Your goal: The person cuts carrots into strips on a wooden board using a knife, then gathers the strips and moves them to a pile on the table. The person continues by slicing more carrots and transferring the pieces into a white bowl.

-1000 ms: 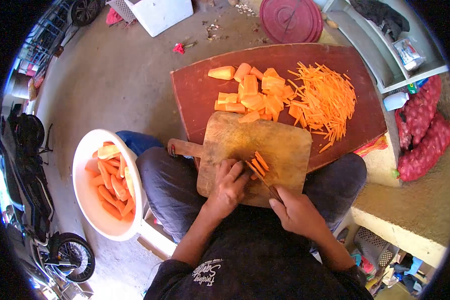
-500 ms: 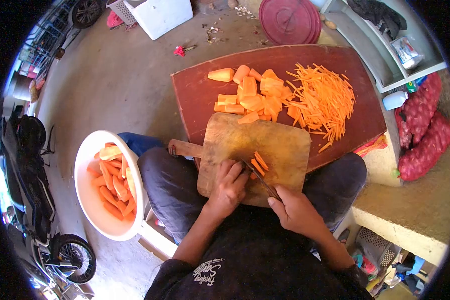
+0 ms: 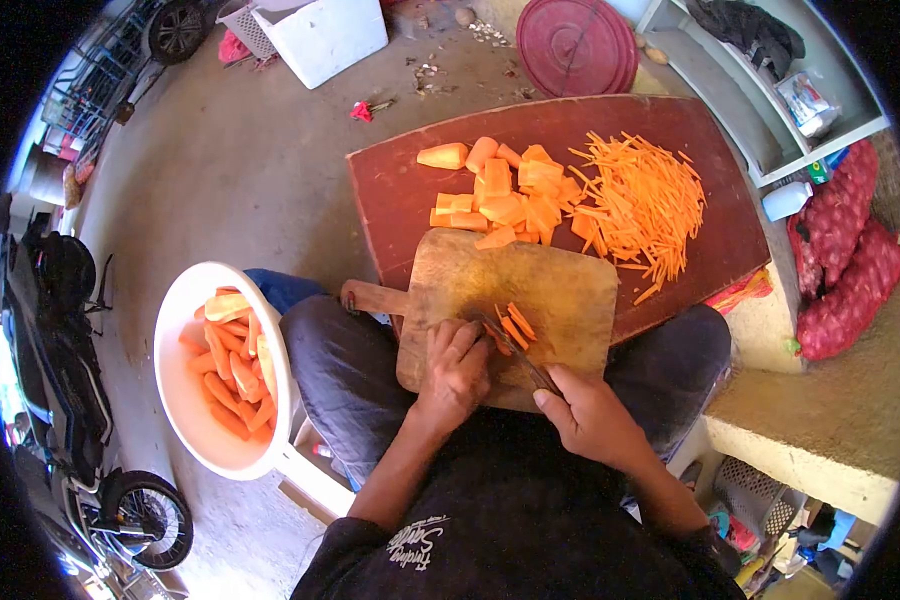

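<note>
On my lap and the red board's edge lies a wooden cutting board (image 3: 560,290). My left hand (image 3: 456,365) is closed, its fingers curled down on the board beside the knife blade; what they press on is hidden. The handle of a knife (image 3: 523,357) is in my right hand (image 3: 592,412), with the blade slanting up and left to my left fingertips. A few carrot strips (image 3: 516,324) lie just right of the blade. Beyond the cutting board, carrot chunks and slices (image 3: 503,190) and a pile of thin carrot shreds (image 3: 650,200) rest on the red board (image 3: 410,250).
A white tub (image 3: 175,400) of peeled carrots stands at the left. Red net bags (image 3: 850,290) and a white bottle (image 3: 788,201) are at the right. A dark red lid (image 3: 577,45) and a white box (image 3: 322,38) sit at the back. A motorcycle (image 3: 65,350) stands far left.
The view has shifted slightly. Both hands stay in nearly the same place on the cutting board, and the strips beside the blade lie slightly differently.
</note>
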`<state>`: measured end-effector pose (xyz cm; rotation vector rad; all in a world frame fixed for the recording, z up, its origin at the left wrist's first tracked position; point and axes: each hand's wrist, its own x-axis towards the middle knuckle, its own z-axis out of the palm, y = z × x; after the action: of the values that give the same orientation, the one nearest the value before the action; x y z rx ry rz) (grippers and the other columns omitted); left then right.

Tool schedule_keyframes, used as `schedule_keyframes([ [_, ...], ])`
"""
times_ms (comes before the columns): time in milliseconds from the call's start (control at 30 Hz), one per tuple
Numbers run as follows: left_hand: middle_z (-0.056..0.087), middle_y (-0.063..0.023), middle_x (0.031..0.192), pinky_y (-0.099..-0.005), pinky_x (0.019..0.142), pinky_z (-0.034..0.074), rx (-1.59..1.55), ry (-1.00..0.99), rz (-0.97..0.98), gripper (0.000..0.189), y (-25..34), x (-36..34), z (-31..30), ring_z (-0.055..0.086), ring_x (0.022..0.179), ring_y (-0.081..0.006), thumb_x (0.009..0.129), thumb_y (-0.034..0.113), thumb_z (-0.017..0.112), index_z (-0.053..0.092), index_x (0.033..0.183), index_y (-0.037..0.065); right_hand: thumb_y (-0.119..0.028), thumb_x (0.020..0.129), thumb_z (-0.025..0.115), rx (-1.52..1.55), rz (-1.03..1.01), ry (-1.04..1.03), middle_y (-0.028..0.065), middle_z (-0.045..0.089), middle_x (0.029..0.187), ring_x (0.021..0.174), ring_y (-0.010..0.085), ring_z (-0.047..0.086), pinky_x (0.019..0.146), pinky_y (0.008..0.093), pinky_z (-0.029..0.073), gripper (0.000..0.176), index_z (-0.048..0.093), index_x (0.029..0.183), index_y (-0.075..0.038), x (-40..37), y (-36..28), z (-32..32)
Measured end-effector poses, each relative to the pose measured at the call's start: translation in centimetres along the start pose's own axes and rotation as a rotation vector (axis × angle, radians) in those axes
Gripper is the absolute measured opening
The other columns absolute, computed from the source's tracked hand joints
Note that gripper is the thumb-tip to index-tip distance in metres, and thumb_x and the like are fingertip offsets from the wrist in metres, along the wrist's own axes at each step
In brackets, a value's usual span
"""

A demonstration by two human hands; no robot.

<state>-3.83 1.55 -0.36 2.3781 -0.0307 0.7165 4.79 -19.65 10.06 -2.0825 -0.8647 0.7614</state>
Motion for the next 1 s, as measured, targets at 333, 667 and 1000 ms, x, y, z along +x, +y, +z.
schedule_keyframes([
  [333,0.067,-0.0168,0.115,-0.0505,0.091,0.050,0.001,-0.029,0.008,0.036,0.2,0.3,-0.3,0.063,0.107,-0.0368,0.068,-0.001,0.072,0.074,0.103,-0.006,-0.022,0.109,0.061,-0.231,-0.146,0.101,0.0284,0.065,0.086,0.084,0.0537,0.065,0.074,0.0526,0.052,0.025,0.060,0.111,0.003,1.2,1.6,2.0],
  [667,0.069,-0.0148,0.114,-0.0499,0.094,0.050,0.005,0.013,-0.010,0.038,-0.2,-0.2,0.4,0.064,0.107,-0.0367,0.069,-0.003,0.072,0.075,0.106,-0.003,-0.021,0.110,0.061,0.135,0.049,0.037,0.0168,0.058,0.081,0.072,0.0274,0.058,0.070,0.0405,0.049,0.023,0.061,0.111,0.003,0.5,0.3,0.2],
  [1000,0.070,-0.0150,0.114,-0.0507,0.096,0.050,0.000,-0.023,-0.016,0.038,-0.4,-0.2,0.1,0.064,0.108,-0.0362,0.069,-0.001,0.071,0.075,0.106,-0.004,-0.021,0.110,0.060,0.082,0.027,-0.027,0.0179,0.056,0.081,0.073,0.0323,0.058,0.071,0.0436,0.049,0.022,0.058,0.106,0.001,0.1,0.4,-0.1],
])
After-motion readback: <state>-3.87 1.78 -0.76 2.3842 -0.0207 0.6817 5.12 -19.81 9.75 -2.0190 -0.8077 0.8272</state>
